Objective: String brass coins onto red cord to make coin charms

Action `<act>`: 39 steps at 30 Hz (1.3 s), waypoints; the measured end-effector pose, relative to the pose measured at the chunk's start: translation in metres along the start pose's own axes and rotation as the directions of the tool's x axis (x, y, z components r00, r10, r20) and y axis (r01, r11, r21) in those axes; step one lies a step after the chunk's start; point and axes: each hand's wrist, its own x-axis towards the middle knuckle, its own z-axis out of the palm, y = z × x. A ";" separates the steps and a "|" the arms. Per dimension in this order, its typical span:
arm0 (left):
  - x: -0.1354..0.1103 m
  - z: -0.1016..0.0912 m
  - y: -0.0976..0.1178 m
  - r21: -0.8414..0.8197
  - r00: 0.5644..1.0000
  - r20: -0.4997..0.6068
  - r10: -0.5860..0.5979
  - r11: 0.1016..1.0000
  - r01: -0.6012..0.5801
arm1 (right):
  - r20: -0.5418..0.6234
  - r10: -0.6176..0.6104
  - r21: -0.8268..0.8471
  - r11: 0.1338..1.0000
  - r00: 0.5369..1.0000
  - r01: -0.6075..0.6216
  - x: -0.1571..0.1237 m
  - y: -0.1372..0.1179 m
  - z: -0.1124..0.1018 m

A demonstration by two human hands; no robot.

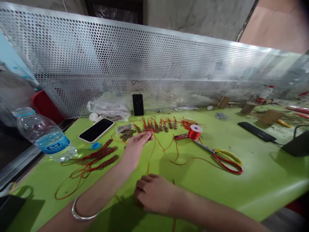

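Thin red cord [151, 154] runs from the left hand's [135, 145] tightly pinched fingertips towards the right hand [156, 193], curled, its grip impossible to tell. Round brown metal coins [165, 128] stand stacked just beyond. Smooth green tabletop [260, 174] spreads rightward past red-and-yellow-handled steel scissors [211, 150]; a clear plastic bottle [54, 145] stands near its left edge.

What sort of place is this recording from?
Probably a small craft workshop, though a home workspace is possible: a green table bears a spool of red cord, scissors and a row of disc bundles.
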 end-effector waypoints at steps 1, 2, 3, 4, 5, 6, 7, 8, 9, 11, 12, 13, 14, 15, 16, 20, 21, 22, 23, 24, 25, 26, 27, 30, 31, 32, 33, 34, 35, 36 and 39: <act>0.002 -0.002 -0.002 0.012 1.000 -0.001 0.005 1.000 -0.005 | -0.005 0.024 0.081 0.996 1.000 -0.024 -0.008 -0.002 -0.002; 0.004 -0.004 -0.004 0.027 1.000 -0.001 0.009 1.000 -0.009 | -0.018 0.068 0.192 0.979 0.997 -0.064 -0.017 -0.004 -0.006; 0.005 -0.005 -0.007 0.044 1.000 0.000 0.013 0.999 -0.013 | -0.044 0.140 0.318 0.941 0.989 -0.119 -0.025 -0.004 -0.010; 0.007 -0.007 -0.009 0.062 1.000 0.001 0.015 0.998 -0.016 | -0.088 0.230 0.443 0.880 0.969 -0.169 -0.032 -0.003 -0.014; 0.007 -0.008 -0.012 0.079 1.000 0.003 0.016 0.997 -0.016 | -0.146 0.328 0.550 0.811 0.933 -0.199 -0.039 0.000 -0.019; 0.008 -0.009 -0.014 0.095 1.000 0.005 0.015 0.995 -0.015 | -0.219 0.424 0.626 0.752 0.879 -0.207 -0.045 0.003 -0.024; 0.008 -0.009 -0.016 0.111 1.000 0.006 0.012 0.994 -0.012 | -0.297 0.505 0.675 0.711 0.810 -0.196 -0.050 0.006 -0.029; 0.007 -0.009 -0.017 0.125 1.000 0.007 0.007 0.992 -0.008 | -0.369 0.567 0.700 0.691 0.737 -0.182 -0.054 0.010 -0.033; 0.006 -0.008 -0.019 0.137 1.000 0.008 0.003 0.991 -0.004 | -0.432 0.610 0.707 0.686 0.665 -0.170 -0.058 0.014 -0.037; 0.005 -0.008 -0.022 0.153 1.000 0.012 -0.004 0.988 0.002 | -0.518 0.652 0.702 0.694 0.554 -0.160 -0.062 0.019 -0.043; 0.004 -0.008 -0.023 0.158 1.000 0.014 -0.007 0.987 0.005 | -0.546 0.659 0.694 0.701 0.517 -0.161 -0.063 0.021 -0.045; 0.004 -0.008 -0.024 0.162 1.000 0.017 -0.010 0.987 0.007 | -0.569 0.661 0.684 0.711 0.489 -0.165 -0.063 0.023 -0.048; 0.003 -0.008 -0.026 0.165 1.000 0.022 -0.014 0.986 0.010 | -0.589 0.659 0.672 0.721 0.467 -0.171 -0.063 0.023 -0.050; 0.003 -0.008 -0.027 0.168 0.999 0.027 -0.019 0.986 0.014 | -0.606 0.654 0.658 0.732 0.452 -0.177 -0.062 0.023 -0.052; 0.002 -0.007 -0.027 0.170 0.999 0.033 -0.024 0.985 0.018 | -0.622 0.646 0.644 0.744 0.443 -0.180 -0.061 0.023 -0.054; -0.001 -0.006 -0.028 0.173 0.998 0.057 -0.036 0.985 0.025 | -0.658 0.578 0.568 0.802 0.484 -0.185 -0.057 0.021 -0.063; -0.001 -0.006 -0.027 0.172 0.997 0.062 -0.036 0.985 0.025 | -0.654 0.553 0.541 0.819 0.516 -0.192 -0.056 0.020 -0.064; -0.002 -0.005 -0.027 0.170 0.997 0.066 -0.037 0.985 0.025 | -0.644 0.528 0.514 0.835 0.553 -0.199 -0.055 0.019 -0.065; -0.002 -0.005 -0.027 0.167 0.997 0.067 -0.037 0.986 0.026 | -0.628 0.506 0.490 0.847 0.591 -0.204 -0.055 0.018 -0.065; -0.002 -0.004 -0.027 0.161 0.997 0.065 -0.038 0.987 0.027 | -0.610 0.487 0.474 0.856 0.624 -0.205 -0.054 0.017 -0.064; -0.002 -0.004 -0.027 0.154 0.998 0.058 -0.039 0.988 0.030 | -0.591 0.476 0.467 0.860 0.651 -0.205 -0.054 0.015 -0.063; -0.002 -0.004 -0.027 0.147 0.998 0.048 -0.041 0.989 0.034 | -0.566 0.474 0.472 0.857 0.675 -0.206 -0.054 0.014 -0.061; -0.002 -0.004 -0.028 0.138 0.998 0.038 -0.043 0.990 0.038 | -0.537 0.481 0.488 0.847 0.693 -0.210 -0.053 0.013 -0.058; 0.000 -0.004 -0.029 0.110 0.998 0.020 -0.054 0.993 0.052 | -0.430 0.540 0.573 0.783 0.724 -0.243 -0.055 0.011 -0.049; 0.000 -0.003 -0.029 0.099 0.998 0.014 -0.058 0.993 0.057 | -0.388 0.557 0.605 0.755 0.734 -0.253 -0.056 0.011 -0.047; 0.001 -0.003 -0.029 0.086 0.998 0.007 -0.062 0.994 0.061 | -0.352 0.568 0.627 0.733 0.744 -0.263 -0.058 0.011 -0.045; 0.001 -0.003 -0.029 0.072 0.998 -0.001 -0.066 0.995 0.066 | -0.327 0.571 0.635 0.723 0.753 -0.273 -0.060 0.013 -0.044; 0.001 -0.002 -0.028 0.058 0.998 -0.008 -0.070 0.996 0.071 | -0.319 0.573 0.624 0.726 0.755 -0.287 -0.061 0.015 -0.044; 0.000 -0.002 -0.027 0.044 0.997 -0.009 -0.076 0.996 0.076 | -0.332 0.578 0.600 0.739 0.746 -0.306 -0.063 0.017 -0.045; -0.001 -0.001 -0.026 0.030 0.997 -0.005 -0.083 0.996 0.083 | -0.361 0.587 0.569 0.754 0.725 -0.328 -0.063 0.021 -0.048; -0.006 0.002 -0.023 -0.003 0.994 0.025 -0.110 0.994 0.110 | -0.459 0.625 0.507 0.768 0.631 -0.392 -0.060 0.031 -0.059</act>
